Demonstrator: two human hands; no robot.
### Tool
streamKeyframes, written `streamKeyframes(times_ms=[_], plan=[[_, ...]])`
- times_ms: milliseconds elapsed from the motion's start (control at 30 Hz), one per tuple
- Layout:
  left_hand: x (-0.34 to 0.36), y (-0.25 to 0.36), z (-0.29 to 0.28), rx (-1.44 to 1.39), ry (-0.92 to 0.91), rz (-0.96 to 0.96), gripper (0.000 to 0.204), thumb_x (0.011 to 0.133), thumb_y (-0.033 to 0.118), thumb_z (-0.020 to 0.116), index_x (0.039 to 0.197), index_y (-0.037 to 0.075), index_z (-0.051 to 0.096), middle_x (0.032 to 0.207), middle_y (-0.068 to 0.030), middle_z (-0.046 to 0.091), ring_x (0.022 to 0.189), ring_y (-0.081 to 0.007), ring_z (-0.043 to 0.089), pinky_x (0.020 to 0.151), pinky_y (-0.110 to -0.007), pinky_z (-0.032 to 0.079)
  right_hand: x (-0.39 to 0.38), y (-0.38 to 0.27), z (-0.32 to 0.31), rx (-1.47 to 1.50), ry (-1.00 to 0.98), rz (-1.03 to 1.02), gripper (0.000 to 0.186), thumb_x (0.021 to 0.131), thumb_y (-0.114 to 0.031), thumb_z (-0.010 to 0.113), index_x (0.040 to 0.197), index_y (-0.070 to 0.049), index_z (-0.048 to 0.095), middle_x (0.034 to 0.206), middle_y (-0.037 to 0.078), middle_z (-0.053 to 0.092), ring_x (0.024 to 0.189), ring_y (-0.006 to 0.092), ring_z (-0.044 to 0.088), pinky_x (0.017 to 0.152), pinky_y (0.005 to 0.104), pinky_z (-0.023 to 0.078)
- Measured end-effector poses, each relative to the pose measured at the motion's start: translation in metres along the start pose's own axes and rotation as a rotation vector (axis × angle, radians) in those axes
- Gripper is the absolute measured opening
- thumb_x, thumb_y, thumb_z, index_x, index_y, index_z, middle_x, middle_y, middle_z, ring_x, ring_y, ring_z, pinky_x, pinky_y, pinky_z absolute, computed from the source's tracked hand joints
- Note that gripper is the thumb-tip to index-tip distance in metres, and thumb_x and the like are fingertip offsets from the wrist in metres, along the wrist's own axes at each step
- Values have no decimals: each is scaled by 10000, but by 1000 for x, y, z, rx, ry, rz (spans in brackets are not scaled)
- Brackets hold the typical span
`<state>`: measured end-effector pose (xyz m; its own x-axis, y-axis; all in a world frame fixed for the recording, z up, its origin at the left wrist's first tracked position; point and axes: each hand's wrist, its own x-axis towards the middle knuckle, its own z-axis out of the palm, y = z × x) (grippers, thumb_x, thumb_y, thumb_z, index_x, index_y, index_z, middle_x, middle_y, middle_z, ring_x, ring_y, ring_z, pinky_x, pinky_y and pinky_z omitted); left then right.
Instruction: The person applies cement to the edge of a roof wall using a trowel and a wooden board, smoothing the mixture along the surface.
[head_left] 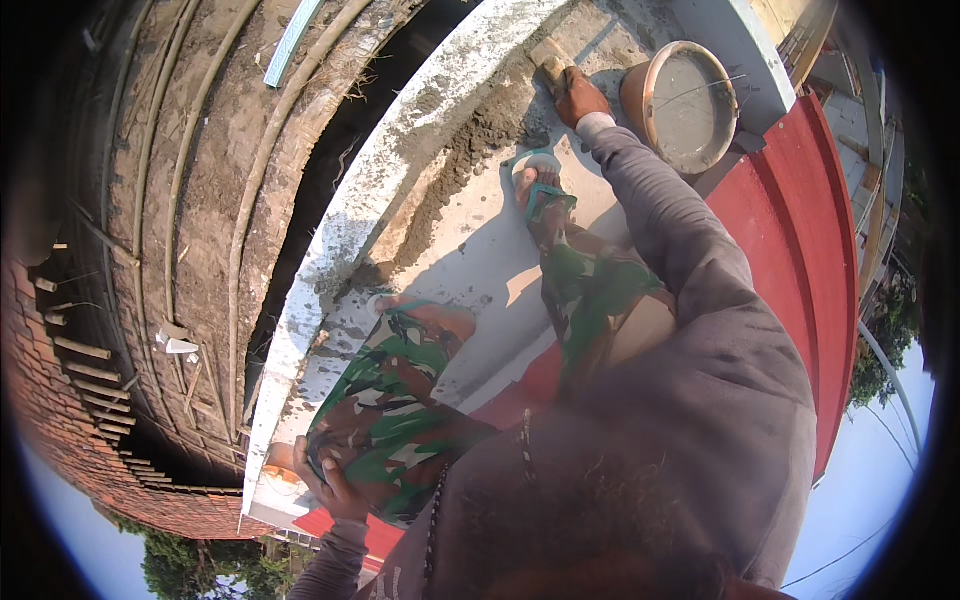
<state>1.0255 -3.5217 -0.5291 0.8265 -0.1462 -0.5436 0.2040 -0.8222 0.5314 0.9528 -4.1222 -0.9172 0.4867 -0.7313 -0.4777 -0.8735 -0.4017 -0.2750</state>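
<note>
My right hand (582,97), at the end of an outstretched arm, is closed on a tan, block-like tool (549,60); its exact kind is hard to make out. The tool rests against the mortar-smeared surface of a narrow gutter-like ledge. Wet grey mortar (495,125) lies in a rough strip along the inner side of the white parapet (385,130). Just right of that hand stands a tan bucket (690,110) of greyish liquid, with a thin wire or stick across it. My left hand (337,490) lies on my camouflage-trousered knee, fingers apart, holding nothing.
My sandalled feet (545,185) stand on the ledge. Beyond the parapet, a dark gap drops beside a brown surface with long poles (265,150). A red metal roof (780,250) slopes at the right. Tiled roofing (110,460) lies lower left, and an orange container (283,468) sits near my left hand.
</note>
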Motion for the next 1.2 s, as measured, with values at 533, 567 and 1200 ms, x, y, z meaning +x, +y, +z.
streamKeyframes(times_ms=[533,567,1200], plan=[[42,76,-1,417,-410,282,453,884,164,622,1286,-31,549,1301,-246,542,1241,-407,502,1085,-467,363,-26,-9,44,227,-78,118,450,883,-231,647,1276,-32,557,1202,269,657,1129,425,633,974,462,501],[40,77,-1,431,-423,291,455,880,163,625,1286,-30,549,1295,-245,546,1235,-408,505,1081,-469,367,-37,-18,50,239,-100,125,406,875,-196,633,1238,-22,575,1195,266,661,1124,420,639,970,461,504],[4,51,-11,427,-491,295,439,858,175,670,1241,-18,579,1242,-210,603,1193,-374,559,1034,-457,436,-2,-33,21,286,163,473,359,884,-273,665,1140,-21,648,1141,260,682,1093,425,654,926,478,533]])
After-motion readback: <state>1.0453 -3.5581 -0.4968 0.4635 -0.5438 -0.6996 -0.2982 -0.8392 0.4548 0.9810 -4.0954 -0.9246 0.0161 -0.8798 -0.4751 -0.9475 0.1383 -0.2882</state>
